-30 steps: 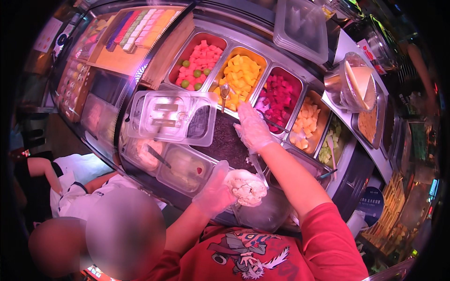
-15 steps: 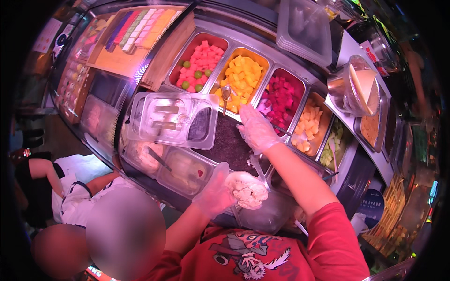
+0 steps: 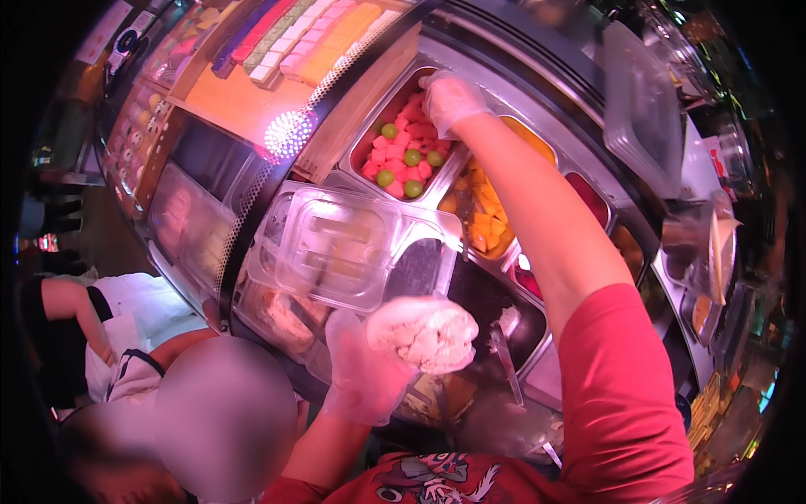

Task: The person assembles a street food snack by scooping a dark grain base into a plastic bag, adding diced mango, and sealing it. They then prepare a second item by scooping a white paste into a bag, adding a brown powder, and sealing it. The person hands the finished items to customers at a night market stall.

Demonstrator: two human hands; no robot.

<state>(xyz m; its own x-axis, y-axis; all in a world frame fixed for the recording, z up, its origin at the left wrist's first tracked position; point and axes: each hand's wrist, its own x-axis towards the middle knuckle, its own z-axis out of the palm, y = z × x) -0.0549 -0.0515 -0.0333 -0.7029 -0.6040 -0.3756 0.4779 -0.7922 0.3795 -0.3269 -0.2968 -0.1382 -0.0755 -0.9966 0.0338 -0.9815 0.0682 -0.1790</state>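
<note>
My left hand [image 3: 363, 370], in a clear glove, is closed round a rounded mound of pale, creamy food [image 3: 424, 334]. Any cup beneath that mound is hidden. Far ahead, my gloved right hand [image 3: 453, 102] has curled fingers at the upper right corner of the tray of watermelon cubes [image 3: 389, 153]. What those fingers grip, if anything, I cannot make out. Several green grapes [image 3: 412, 157] lie on the red cubes. Under my right forearm sits a tray of yellow mango cubes [image 3: 485, 220], partly covered.
Stacked clear lids [image 3: 344, 244] rest over the left bins. A dark tray [image 3: 470, 290] holds a pale-handled utensil [image 3: 506, 367]. At right are a red-fruit tray [image 3: 588, 200] and clear containers [image 3: 642, 109]. Other people stand beyond the counter at lower left, a white sleeve [image 3: 143, 311] among them.
My right hand has moved forward from between the mango and dark trays to the watermelon tray, its fingers curling. My left hand has lifted the creamy mound slightly. The view has shifted.
</note>
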